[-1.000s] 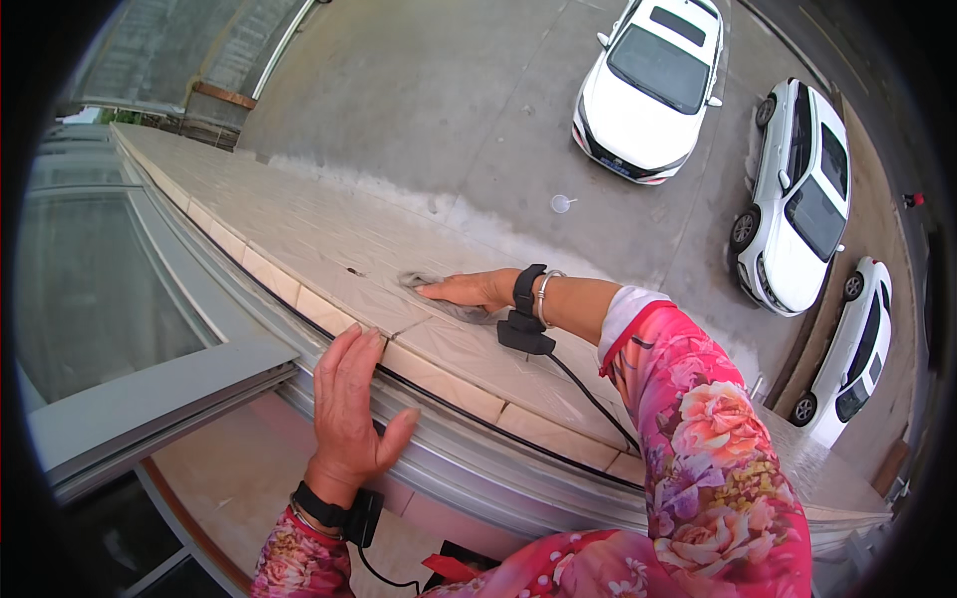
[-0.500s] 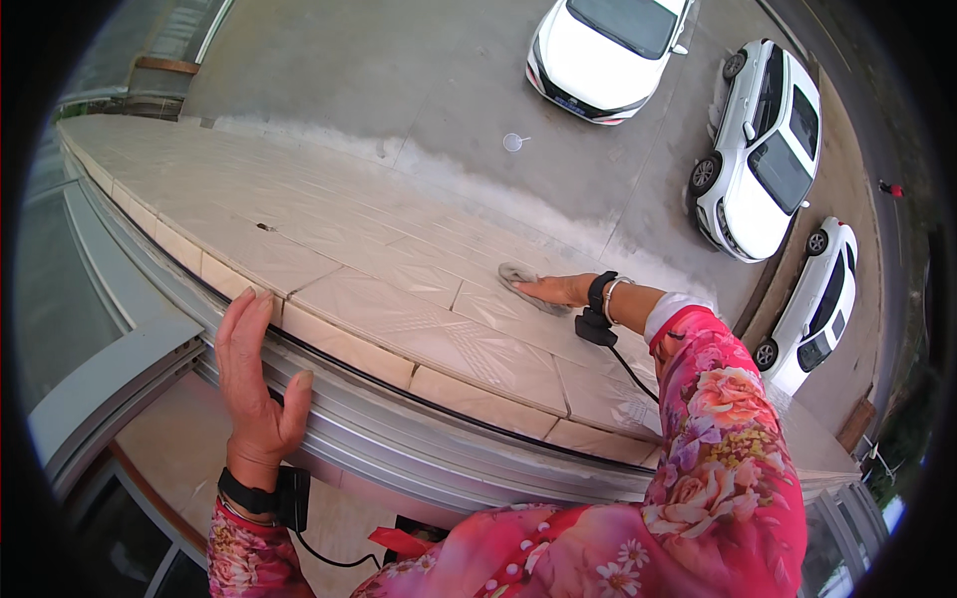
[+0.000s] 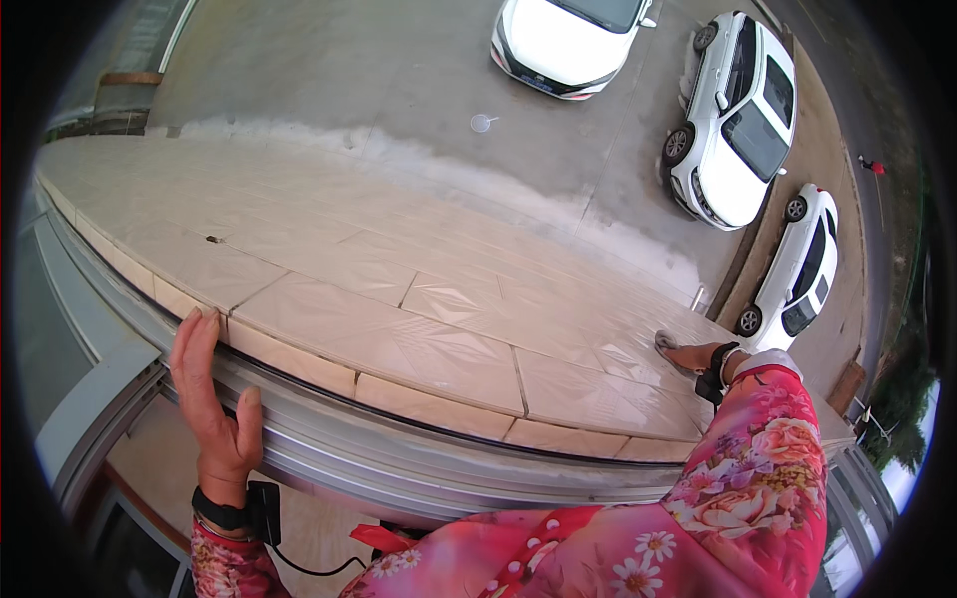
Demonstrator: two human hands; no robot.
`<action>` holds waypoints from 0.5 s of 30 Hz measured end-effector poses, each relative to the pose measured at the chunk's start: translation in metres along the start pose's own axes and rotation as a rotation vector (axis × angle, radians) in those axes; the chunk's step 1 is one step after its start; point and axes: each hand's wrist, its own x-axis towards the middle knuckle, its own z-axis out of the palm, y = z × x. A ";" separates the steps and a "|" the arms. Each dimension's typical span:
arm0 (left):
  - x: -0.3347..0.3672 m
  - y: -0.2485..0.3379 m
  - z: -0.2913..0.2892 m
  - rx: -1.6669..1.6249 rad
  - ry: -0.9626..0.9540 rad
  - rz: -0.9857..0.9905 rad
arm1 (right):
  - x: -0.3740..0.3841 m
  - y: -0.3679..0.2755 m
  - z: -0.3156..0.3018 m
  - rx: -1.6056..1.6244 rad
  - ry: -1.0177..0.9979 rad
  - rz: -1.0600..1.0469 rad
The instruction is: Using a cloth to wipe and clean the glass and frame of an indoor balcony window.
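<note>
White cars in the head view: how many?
3: the top car, cut off by the picture's edge; the middle car, right of it; and the lowest car, below and right of that. Others may be hidden.

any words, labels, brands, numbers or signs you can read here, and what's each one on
No text can be read in this view.
Blue plate on the front of the topmost white car: too small and blurred to read.
Patterned tiles: geometric designs, no lettering that I can make out.
Black device on the left wrist: no readable marking.
</note>
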 end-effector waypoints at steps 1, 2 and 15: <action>0.000 0.000 -0.001 -0.004 0.001 0.002 | -0.005 -0.002 0.001 0.028 0.002 -0.008; 0.001 0.000 -0.003 0.011 0.001 0.010 | -0.011 -0.006 0.003 0.049 0.003 -0.022; 0.007 0.005 0.026 -0.043 0.156 0.038 | -0.104 -0.254 -0.025 0.078 -0.099 -0.830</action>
